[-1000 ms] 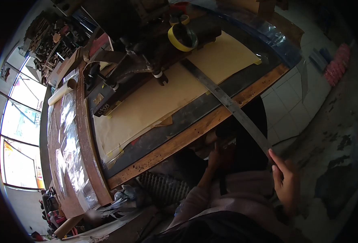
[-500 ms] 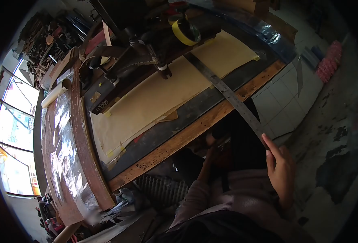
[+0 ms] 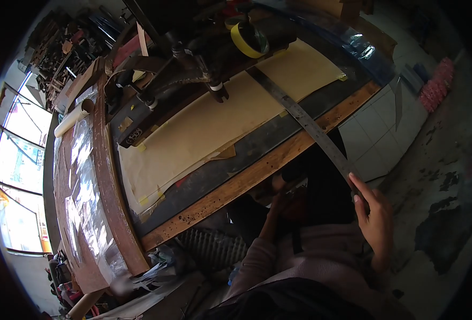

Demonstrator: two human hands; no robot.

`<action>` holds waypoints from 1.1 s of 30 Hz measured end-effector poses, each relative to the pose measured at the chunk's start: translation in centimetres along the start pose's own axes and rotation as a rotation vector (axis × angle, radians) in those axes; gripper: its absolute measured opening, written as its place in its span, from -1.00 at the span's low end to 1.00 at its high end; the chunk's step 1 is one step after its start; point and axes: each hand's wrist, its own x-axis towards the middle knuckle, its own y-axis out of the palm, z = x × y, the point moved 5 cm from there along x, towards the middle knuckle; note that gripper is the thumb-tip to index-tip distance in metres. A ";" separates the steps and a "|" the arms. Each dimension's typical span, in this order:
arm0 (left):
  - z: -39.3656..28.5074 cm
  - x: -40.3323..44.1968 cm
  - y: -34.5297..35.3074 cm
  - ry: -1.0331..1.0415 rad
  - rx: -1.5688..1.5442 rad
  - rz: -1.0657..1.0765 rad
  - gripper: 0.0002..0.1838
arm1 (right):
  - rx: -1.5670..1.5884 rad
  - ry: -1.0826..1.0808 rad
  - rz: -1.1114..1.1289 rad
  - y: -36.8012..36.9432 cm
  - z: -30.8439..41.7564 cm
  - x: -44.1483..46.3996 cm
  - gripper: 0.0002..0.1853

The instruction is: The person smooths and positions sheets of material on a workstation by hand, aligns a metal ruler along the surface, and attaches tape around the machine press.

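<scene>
Head view: right hand [image 3: 374,213], fingers gripping a metal strip [image 3: 300,114]; left hand [image 3: 275,207], cannot tell. 1 machine [image 3: 180,50] overhangs the paper sheet [image 3: 193,146], left of 1 tape roll [image 3: 239,44].

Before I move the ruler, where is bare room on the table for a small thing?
Mostly bare: the dark strip between paper and wooden edge, except where the ruler crosses. Crowded: the far side, with the machine and yellow tape.
</scene>
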 end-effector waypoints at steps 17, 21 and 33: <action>-3.1 -0.2 -0.6 0.002 -0.019 -0.084 -0.61 | -0.040 0.068 0.043 -0.4 0.7 0.4 -0.49; -3.1 -0.3 -0.6 -0.006 -0.028 -0.083 -0.60 | -0.015 0.092 0.051 -0.4 0.7 0.4 -0.49; -2.2 0.2 0.0 0.016 -0.047 -0.091 -0.57 | 0.002 0.073 0.034 -0.3 0.5 0.3 -0.48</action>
